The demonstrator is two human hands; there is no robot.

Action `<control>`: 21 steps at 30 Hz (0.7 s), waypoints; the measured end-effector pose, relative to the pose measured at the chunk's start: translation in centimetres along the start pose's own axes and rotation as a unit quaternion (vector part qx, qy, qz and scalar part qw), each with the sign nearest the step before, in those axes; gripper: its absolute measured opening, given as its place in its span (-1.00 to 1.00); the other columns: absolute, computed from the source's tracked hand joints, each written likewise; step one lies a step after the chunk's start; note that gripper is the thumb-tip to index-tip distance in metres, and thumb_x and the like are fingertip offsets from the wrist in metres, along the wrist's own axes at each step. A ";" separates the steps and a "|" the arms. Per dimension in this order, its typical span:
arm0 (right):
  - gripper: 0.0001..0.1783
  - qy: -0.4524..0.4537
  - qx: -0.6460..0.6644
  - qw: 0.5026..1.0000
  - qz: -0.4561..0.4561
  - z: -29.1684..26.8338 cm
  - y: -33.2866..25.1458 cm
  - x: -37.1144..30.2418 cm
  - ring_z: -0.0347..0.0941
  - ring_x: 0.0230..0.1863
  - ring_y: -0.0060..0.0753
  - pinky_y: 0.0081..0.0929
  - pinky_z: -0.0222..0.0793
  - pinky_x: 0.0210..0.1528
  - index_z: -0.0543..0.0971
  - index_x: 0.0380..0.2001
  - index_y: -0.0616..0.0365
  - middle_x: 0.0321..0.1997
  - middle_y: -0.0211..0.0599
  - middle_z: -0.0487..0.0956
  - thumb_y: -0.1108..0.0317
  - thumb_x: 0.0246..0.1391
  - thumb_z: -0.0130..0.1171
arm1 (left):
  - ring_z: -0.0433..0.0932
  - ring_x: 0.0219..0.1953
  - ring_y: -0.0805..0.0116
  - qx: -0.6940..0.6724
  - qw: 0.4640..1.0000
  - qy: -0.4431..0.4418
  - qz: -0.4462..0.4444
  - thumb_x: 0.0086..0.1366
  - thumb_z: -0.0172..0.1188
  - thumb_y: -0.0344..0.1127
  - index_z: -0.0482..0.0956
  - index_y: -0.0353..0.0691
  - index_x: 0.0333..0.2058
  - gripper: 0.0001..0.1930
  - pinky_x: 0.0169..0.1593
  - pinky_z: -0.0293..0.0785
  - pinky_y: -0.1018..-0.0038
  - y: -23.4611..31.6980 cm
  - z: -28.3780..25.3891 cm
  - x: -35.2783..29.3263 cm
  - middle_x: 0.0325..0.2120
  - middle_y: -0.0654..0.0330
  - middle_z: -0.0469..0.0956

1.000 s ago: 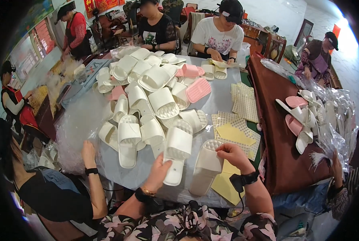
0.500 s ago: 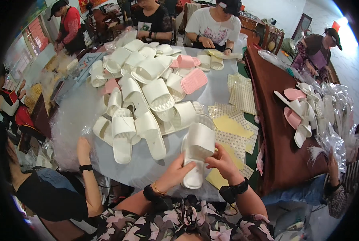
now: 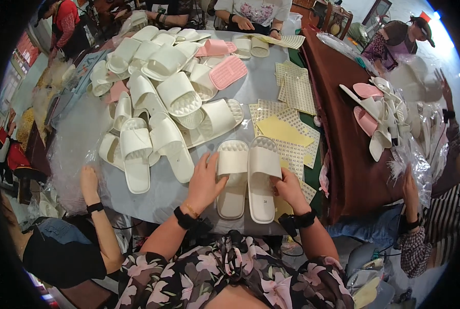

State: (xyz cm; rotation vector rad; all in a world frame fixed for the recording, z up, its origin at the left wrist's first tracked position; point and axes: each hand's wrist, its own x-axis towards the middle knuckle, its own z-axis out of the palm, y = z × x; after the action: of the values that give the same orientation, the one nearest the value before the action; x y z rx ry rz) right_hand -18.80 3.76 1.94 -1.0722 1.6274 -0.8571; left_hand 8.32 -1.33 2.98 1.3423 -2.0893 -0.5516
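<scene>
Two white slippers lie side by side at the table's front edge, soles down and toes pointing away from me. My left hand [image 3: 205,181] is beside the left slipper [image 3: 232,198], its fingers stretched out and apart, with the thumb at the slipper's edge. On the other side, my right hand [image 3: 290,189] grips the outer edge of the right slipper [image 3: 262,201] near its strap; some of its fingers are hidden. Small print marks the right slipper's heel. Beyond my hands, a heap of white slippers [image 3: 178,92] spreads over the table, with a few pink slippers [image 3: 228,72] among them.
Sticker sheets [image 3: 297,92] and a yellow sheet [image 3: 284,131] lie to the right. Clear plastic bags [image 3: 78,154] are at the left. More slippers [image 3: 379,110] sit on a brown surface [image 3: 338,170] at the right. Other people work around the table; a co-worker's hand [image 3: 89,183] is at the left edge.
The slippers, held up overlapping between both hands, now lie side by side on the table. My left hand has loosened and spread its fingers; the view has shifted, so the heap appears farther left and higher.
</scene>
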 end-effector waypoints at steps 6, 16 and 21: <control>-0.62 0.039 -0.001 0.999 0.019 0.2 -1.8 -0.7 0.45 -0.56 -0.55 -0.49 0.37 -0.53 0.50 0.04 0.27 -0.51 -0.30 0.56 0.39 0.16 0.11 | 0.49 -0.07 -0.21 0.044 0.995 -0.072 -0.062 0.08 0.18 -0.47 0.20 -0.25 0.24 -0.31 -0.04 0.49 0.09 0.3 0.6 1.5 0.10 -0.19 0.31; -0.51 0.045 -0.122 0.991 -0.037 1.7 -0.2 0.6 0.59 -0.38 -0.13 -0.28 0.48 -0.25 0.42 0.13 0.28 -0.37 -0.02 0.62 0.29 0.17 0.14 | 0.42 0.03 -0.19 -0.070 0.996 0.036 -0.052 0.11 0.07 -0.57 0.21 -0.32 0.25 -0.34 0.09 0.39 0.17 -1.1 -0.3 -0.5 0.04 -0.15 0.38; -0.25 0.114 -0.116 0.973 -0.163 3.4 -3.6 -1.8 0.52 -0.05 -0.14 -0.31 0.45 -0.15 0.20 0.28 0.33 0.07 0.13 0.46 0.28 0.09 0.25 | 0.40 0.07 -0.16 -0.084 0.994 0.061 -0.046 0.12 0.08 -0.57 0.20 -0.35 0.25 -0.34 0.13 0.35 0.20 -1.0 -1.1 -0.6 0.03 -0.16 0.40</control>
State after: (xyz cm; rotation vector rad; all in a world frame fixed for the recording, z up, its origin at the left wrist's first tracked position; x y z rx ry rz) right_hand -14.37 3.93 4.82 -1.4785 1.8034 -1.0531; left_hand 9.94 -1.19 2.99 1.3448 -1.8491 -0.6520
